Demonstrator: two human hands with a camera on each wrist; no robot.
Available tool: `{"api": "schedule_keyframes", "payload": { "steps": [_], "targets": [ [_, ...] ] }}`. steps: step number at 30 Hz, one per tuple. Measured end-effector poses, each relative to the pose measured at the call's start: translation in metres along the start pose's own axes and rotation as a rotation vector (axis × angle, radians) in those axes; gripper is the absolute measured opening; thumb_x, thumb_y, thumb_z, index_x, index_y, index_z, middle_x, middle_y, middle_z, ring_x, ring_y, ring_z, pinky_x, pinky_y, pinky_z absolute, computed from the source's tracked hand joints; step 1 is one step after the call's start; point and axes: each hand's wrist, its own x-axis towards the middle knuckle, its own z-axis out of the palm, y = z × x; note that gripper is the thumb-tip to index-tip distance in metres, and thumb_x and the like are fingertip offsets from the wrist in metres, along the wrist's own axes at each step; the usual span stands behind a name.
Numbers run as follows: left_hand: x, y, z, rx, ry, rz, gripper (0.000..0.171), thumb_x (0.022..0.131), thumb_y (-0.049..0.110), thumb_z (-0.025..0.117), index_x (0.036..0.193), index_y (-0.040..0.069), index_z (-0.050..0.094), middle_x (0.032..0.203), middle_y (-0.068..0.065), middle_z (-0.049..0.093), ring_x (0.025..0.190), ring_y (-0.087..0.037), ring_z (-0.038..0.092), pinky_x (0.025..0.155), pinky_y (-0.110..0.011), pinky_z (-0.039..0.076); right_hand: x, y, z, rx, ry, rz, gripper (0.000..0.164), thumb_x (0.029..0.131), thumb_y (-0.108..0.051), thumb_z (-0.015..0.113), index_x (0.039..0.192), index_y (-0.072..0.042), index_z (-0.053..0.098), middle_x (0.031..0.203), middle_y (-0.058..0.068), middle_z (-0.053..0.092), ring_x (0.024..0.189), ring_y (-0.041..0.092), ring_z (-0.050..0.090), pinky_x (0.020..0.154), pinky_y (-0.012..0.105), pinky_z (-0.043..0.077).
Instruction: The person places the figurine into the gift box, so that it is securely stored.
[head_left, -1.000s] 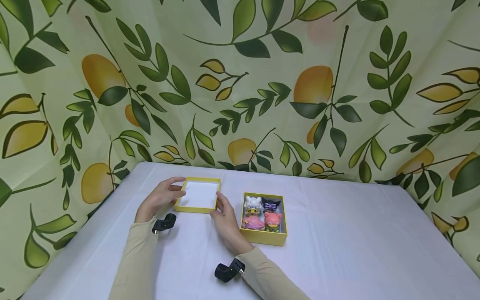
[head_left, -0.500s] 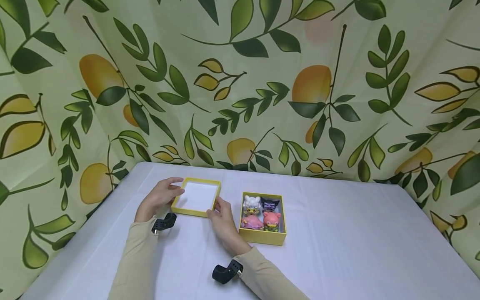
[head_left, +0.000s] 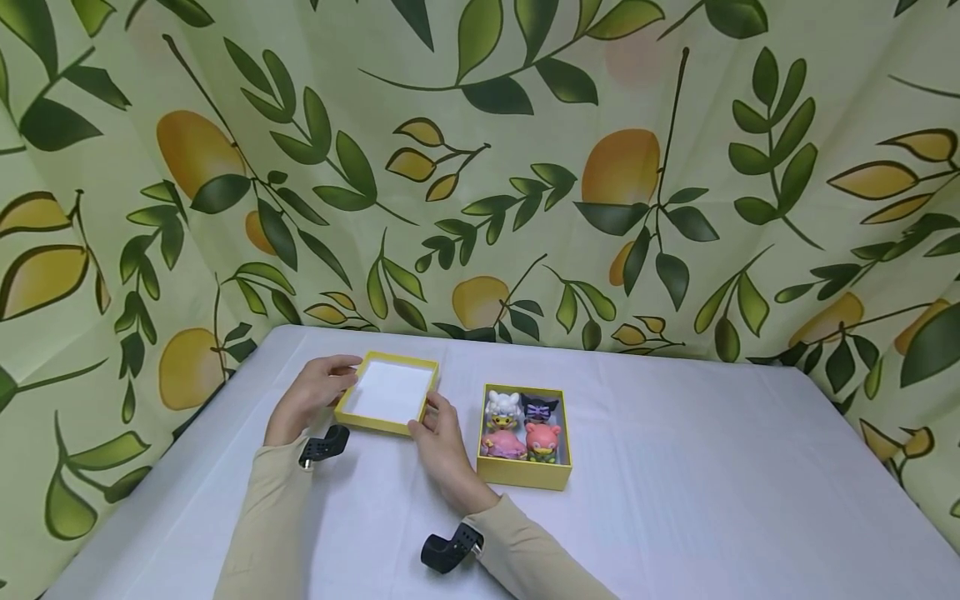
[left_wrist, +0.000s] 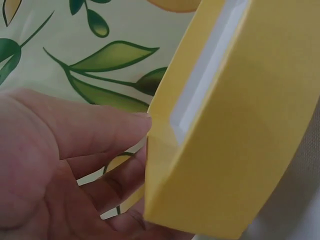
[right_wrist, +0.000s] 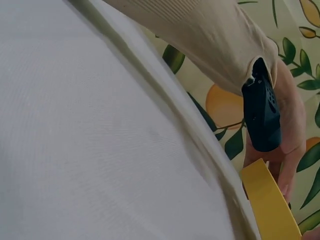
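Note:
A shallow yellow box lid (head_left: pixel 392 388) with a white inside is held open side up, slightly tilted, left of centre in the head view. My left hand (head_left: pixel 307 398) holds its left side. In the left wrist view the thumb meets a corner of the lid (left_wrist: pixel 240 125), the other fingers partly behind it. At the lid's right front corner, my right hand (head_left: pixel 444 446) pinches the rim. Right of that hand stands a yellow box (head_left: pixel 523 474) holding a white figurine (head_left: pixel 503 411), a black one (head_left: pixel 538 408), a pink one (head_left: pixel 504 444) and a coral-red one (head_left: pixel 542 442).
A white cloth (head_left: pixel 675 483) covers the table. Behind it hangs a curtain (head_left: pixel 480 233) printed with leaves and fruit. Black wrist cameras sit on both sleeves, one of them the left wrist's camera (right_wrist: pixel 262 112) in the right wrist view.
Both hands have shifted slightly left with the lid. The lid has turned a little and its front edge now sits farther left. The box of figurines stays put.

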Motion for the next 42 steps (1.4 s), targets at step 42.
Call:
{"api": "schedule_keyframes", "payload": {
  "steps": [42],
  "targets": [
    [-0.022, 0.037, -0.003, -0.074, 0.065, 0.2, 0.046, 0.101, 0.013, 0.052, 0.145, 0.0, 0.047, 0.131, -0.022, 0.049, 0.109, -0.027, 0.052, 0.079, -0.022, 0.053, -0.001, -0.066, -0.043, -0.07, 0.005, 0.068, 0.052, 0.098, -0.013, 0.058, 0.147, -0.008, 0.039, 0.155, 0.014, 0.038, 0.134, 0.032, 0.047, 0.113, 0.048, 0.043]
  ]
}}
